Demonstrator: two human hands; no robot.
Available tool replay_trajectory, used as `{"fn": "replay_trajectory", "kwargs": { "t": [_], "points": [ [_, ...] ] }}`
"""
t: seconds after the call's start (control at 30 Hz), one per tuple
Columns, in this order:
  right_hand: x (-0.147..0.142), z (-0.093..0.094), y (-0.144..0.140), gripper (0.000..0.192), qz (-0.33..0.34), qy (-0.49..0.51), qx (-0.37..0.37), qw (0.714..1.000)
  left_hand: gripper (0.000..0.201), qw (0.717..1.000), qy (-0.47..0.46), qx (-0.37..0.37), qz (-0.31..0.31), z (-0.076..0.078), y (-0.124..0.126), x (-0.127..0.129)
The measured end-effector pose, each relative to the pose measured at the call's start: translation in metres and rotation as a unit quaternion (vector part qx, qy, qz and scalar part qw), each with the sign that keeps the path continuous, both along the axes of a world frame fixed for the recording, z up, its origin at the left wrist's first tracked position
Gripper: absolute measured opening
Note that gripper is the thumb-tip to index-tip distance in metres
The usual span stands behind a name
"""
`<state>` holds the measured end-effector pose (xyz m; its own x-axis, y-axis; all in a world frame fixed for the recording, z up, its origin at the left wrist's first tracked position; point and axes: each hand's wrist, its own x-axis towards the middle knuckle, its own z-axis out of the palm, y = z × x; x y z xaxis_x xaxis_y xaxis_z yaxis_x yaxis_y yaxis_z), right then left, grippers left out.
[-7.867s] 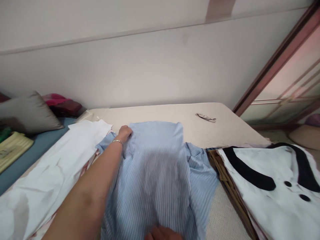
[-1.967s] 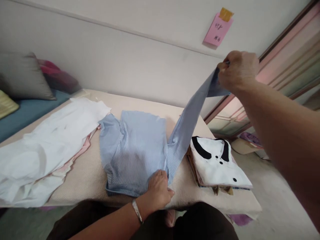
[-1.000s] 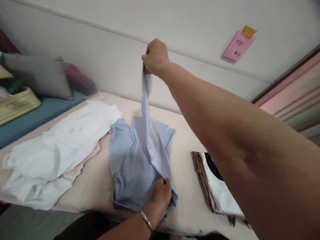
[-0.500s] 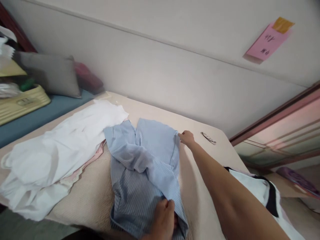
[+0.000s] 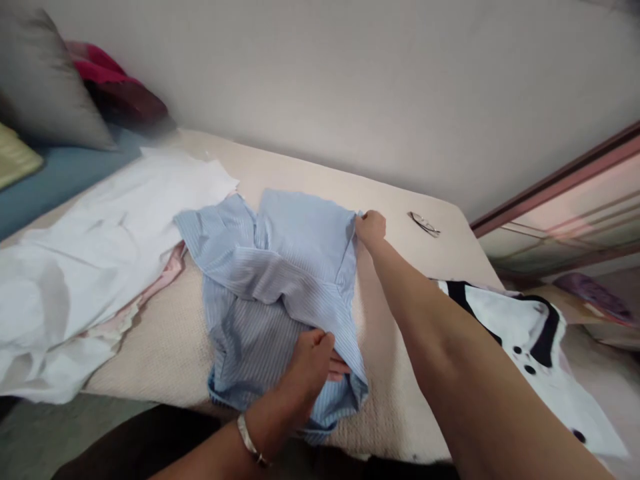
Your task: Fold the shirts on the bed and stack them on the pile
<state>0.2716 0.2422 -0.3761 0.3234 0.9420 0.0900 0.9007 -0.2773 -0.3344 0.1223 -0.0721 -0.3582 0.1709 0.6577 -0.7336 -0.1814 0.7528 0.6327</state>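
Blue pin-striped shirt (image 5: 280, 280) lay partly folded in the middle of a cream textured table (image 5: 165, 353), one sleeve laid across its front from right to left; left hand (image 5: 313, 363), a metal bangle (image 5: 249, 438) on its wrist, pressed down on the shirt's near right part, fingers curled into the cloth and pinching a fold; right hand (image 5: 371, 227) reached to the shirt's far right corner, fingers closed on the edge there, forearm stretched along the shirt's right side; crumpled white garments (image 5: 90, 253) heaped just left of the shirt, touching its left sleeve, a strip of pink cloth (image 5: 160, 283) showing beneath them; white garment with black trim and buttons (image 5: 530, 353) lay to the right, near the table's edge, apart from the shirt; pair of glasses (image 5: 424, 224) rested on the table's far right, near the right hand; grey cushion (image 5: 45, 80) and red cloth (image 5: 115, 83) against the wall at far left.
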Motion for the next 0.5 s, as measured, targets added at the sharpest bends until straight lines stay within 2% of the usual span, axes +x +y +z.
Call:
{"fn": "replay_trajectory", "kwargs": {
  "t": [0.13, 0.2, 0.33, 0.5],
  "points": [
    [-0.009, 0.003, 0.009, 0.022, 0.014, 0.051, 0.094, 0.994, 0.025, 0.998, 0.036, 0.048, -0.028, 0.005, 0.003, -0.009],
    [-0.017, -0.002, 0.014, 0.018, 0.023, 0.106, 0.129, 0.986, 0.025, 0.997, 0.052, 0.057, -0.016, 0.003, 0.0, -0.013],
    [-0.026, -0.018, 0.016, 0.015, 0.029, 0.179, 0.104, 0.978, 0.024, 0.994, 0.078, 0.044, 0.061, -0.004, -0.009, -0.018],
    [-0.025, -0.032, 0.016, 0.019, 0.024, 0.196, 0.08, 0.977, 0.026, 0.991, 0.06, 0.002, 0.121, -0.012, -0.016, -0.016]
  ]
}}
